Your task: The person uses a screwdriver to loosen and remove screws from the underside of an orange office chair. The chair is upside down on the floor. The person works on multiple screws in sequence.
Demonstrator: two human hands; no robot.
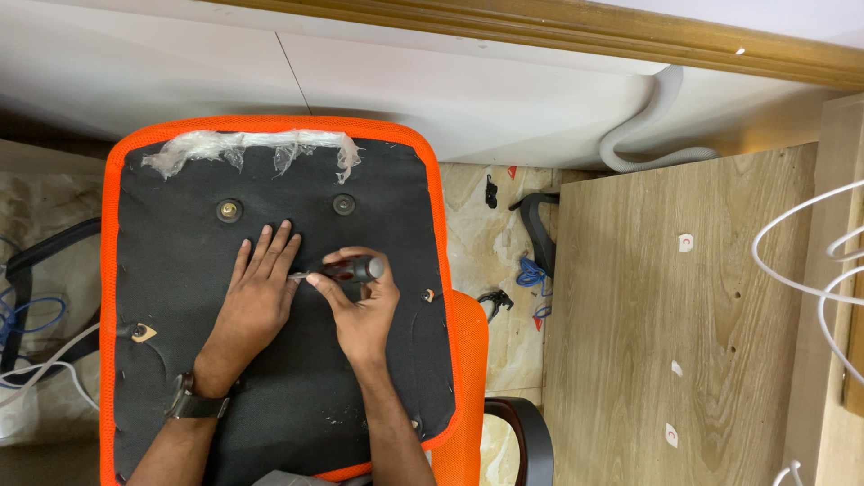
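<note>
Black fabric with an orange rim covers the upturned chair seat [180, 360], torn plastic film along its far edge. Left hand [256, 292] lies flat and open on it; right hand [360, 306] is closed around a dark-handled screwdriver [346, 269] at mid-seat.

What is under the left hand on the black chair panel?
The left hand lies flat on the black chair panel, fingertips by the screwdriver tip. Anything beneath the palm is covered.

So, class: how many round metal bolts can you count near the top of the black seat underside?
2: one bolt upper left, another bolt to its right. Hands may hide more.
</note>
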